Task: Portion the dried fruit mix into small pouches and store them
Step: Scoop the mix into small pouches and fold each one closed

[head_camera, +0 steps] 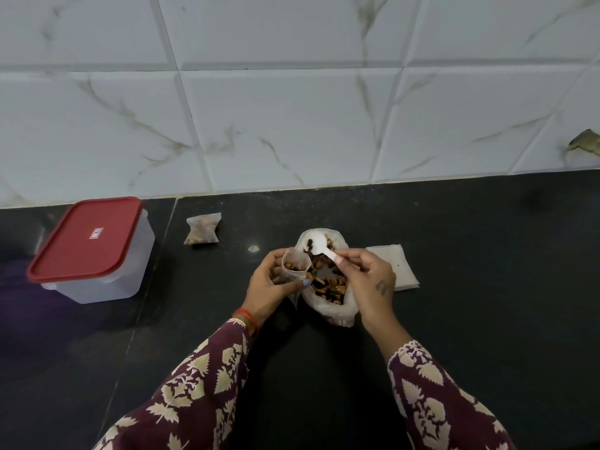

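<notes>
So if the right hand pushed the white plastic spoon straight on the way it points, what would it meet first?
Probably the small clear pouch in the left hand. The right hand aims the white plastic spoon up-left over the open bag of dried fruit mix; depth is unclear, so it might pass behind it.

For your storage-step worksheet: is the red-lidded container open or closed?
Closed. The red lid sits flat over the clear container, covering its whole top.
</notes>
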